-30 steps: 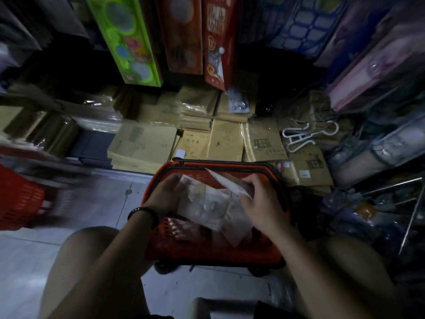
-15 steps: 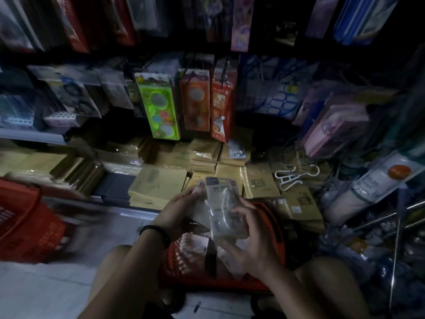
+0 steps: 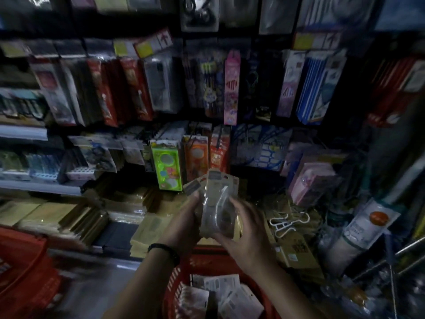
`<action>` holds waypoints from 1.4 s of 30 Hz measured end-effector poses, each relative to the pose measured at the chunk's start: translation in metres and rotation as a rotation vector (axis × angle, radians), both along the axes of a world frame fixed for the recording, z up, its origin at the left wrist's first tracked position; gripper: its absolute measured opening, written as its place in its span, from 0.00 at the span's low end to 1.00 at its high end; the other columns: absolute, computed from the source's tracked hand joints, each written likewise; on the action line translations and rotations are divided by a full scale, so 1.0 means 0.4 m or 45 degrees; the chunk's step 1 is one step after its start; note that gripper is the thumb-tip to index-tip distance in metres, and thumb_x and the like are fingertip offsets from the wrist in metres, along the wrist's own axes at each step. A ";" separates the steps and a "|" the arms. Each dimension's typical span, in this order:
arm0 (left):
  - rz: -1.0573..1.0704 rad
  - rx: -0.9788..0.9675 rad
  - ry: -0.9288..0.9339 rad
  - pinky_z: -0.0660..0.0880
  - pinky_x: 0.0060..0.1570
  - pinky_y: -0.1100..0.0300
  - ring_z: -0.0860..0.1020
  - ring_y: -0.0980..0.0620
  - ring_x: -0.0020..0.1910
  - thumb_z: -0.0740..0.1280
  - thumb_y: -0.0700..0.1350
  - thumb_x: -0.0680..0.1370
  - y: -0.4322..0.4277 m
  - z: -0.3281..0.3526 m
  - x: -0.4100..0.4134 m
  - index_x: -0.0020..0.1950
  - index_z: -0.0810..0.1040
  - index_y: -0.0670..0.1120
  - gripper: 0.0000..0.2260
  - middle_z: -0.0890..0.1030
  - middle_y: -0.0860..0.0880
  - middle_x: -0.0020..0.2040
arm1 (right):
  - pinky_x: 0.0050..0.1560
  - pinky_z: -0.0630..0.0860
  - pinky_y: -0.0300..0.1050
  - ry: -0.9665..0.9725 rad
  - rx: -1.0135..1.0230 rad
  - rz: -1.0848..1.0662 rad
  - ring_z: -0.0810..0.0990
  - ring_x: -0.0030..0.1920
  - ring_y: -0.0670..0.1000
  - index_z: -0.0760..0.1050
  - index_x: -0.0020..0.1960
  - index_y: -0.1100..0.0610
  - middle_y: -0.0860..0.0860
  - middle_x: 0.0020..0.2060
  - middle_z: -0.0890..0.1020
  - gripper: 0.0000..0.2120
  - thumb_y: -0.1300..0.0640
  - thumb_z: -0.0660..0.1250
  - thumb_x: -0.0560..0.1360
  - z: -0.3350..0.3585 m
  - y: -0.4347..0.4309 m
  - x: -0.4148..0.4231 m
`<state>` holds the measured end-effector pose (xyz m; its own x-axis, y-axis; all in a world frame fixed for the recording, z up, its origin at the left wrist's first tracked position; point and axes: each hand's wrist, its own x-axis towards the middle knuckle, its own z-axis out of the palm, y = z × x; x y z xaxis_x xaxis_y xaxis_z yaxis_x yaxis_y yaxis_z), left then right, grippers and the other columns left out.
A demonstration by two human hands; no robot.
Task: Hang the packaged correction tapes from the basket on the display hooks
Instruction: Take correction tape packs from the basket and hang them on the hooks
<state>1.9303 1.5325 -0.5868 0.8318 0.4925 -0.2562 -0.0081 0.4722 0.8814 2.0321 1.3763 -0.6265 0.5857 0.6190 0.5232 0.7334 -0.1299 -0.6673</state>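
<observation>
Gripping the correction tape packs (image 3: 216, 203), left hand (image 3: 184, 224) and right hand (image 3: 243, 236) curl round them. Glossy film (fanned stack) may cause slippage.

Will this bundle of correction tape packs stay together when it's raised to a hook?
Probably not: the glossy packs fan apart at their tops, so they likely slide. Seemingly light; left hand and right hand hold several by the edges.
</observation>
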 end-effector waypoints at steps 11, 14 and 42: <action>-0.050 0.332 -0.219 0.79 0.62 0.32 0.82 0.36 0.66 0.77 0.49 0.77 0.074 0.244 0.045 0.75 0.74 0.45 0.27 0.82 0.39 0.68 | 0.76 0.63 0.39 -0.402 -0.128 0.057 0.62 0.76 0.40 0.61 0.82 0.46 0.38 0.75 0.62 0.44 0.41 0.79 0.72 0.324 0.027 0.124; -0.041 0.416 -0.276 0.79 0.62 0.32 0.82 0.36 0.65 0.79 0.43 0.76 0.113 0.326 0.077 0.74 0.75 0.43 0.28 0.83 0.39 0.66 | 0.75 0.61 0.37 -0.473 -0.167 0.072 0.60 0.75 0.38 0.57 0.82 0.40 0.36 0.74 0.61 0.45 0.39 0.77 0.72 0.416 0.035 0.152; 0.389 0.887 -0.669 0.84 0.54 0.48 0.88 0.44 0.54 0.79 0.38 0.72 0.357 0.800 0.189 0.64 0.82 0.46 0.21 0.89 0.44 0.56 | 0.45 0.83 0.55 -1.143 -0.187 -0.628 0.71 0.68 0.58 0.68 0.77 0.52 0.54 0.67 0.72 0.43 0.48 0.82 0.66 1.042 0.314 0.431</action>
<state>2.0059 1.6754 -0.2668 0.5660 0.6110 0.5535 -0.5243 -0.2514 0.8136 2.2047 1.5018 -0.2097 0.2225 0.5092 0.8314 0.7965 -0.5867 0.1462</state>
